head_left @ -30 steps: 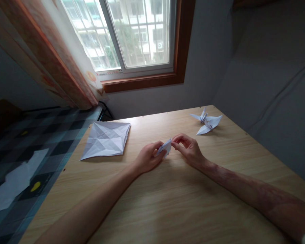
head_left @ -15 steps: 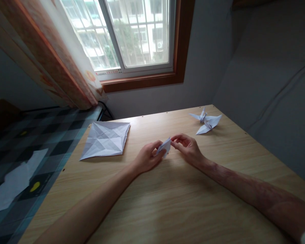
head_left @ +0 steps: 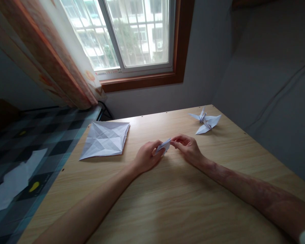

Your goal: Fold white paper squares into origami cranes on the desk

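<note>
A small folded white paper (head_left: 164, 145) is held over the middle of the wooden table. My left hand (head_left: 148, 156) grips its left end, thumb on top and fingers around it. At the paper's right tip, the thumb and forefinger of my right hand (head_left: 187, 148) are pinched together on the edge. Which folds lie inside the paper is too small to make out. Beyond my right hand, a finished-looking origami crane (head_left: 208, 122) of white paper rests at the back right, its wings spread.
Creased square sheets of white paper (head_left: 105, 139) lie at the table's left side. The wooden table (head_left: 167, 203) stands below a barred window (head_left: 142, 34). Left of it is a checked bed cover (head_left: 58, 135) with torn white paper (head_left: 17, 179). A patterned curtain (head_left: 66, 61) hangs above.
The folded paper has tilted slightly flatter between my hands, showing less of its face. Both hands keep nearly the same place.
</note>
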The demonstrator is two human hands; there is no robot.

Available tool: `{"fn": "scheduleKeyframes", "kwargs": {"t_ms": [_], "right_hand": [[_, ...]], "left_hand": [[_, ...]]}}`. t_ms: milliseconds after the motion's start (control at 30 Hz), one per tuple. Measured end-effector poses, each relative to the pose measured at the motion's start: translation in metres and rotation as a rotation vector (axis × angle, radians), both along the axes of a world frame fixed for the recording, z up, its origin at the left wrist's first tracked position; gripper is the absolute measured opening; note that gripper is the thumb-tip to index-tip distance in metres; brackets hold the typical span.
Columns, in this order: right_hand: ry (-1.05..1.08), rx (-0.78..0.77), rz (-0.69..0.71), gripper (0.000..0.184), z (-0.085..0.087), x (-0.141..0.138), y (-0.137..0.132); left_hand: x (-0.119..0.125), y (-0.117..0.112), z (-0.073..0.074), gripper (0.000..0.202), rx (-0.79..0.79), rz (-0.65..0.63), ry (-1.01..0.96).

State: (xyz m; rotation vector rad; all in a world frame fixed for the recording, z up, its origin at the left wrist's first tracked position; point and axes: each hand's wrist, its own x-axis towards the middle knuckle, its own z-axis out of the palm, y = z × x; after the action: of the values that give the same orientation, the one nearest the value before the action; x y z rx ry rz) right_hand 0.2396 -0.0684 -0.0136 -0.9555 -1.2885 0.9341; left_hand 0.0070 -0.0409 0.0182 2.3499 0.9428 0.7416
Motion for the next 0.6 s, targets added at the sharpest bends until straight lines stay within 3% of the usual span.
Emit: {"fn": "scheduleKeyframes", "kwargs": {"t_ms": [200,600], "right_hand": [[-0.05,-0.032,-0.073,0.026,-0.004,0.0002,0.0017],[-0.023,-0.094,0.012,0.033,-0.0027,0.0001,0.001]], "left_hand": [[-0.001,0.0013,-0.0033,0.017,0.054,0.04,0.017],[-0.0002,-0.0009,0.0003,0.018,0.021,0.029,0.004]]}}
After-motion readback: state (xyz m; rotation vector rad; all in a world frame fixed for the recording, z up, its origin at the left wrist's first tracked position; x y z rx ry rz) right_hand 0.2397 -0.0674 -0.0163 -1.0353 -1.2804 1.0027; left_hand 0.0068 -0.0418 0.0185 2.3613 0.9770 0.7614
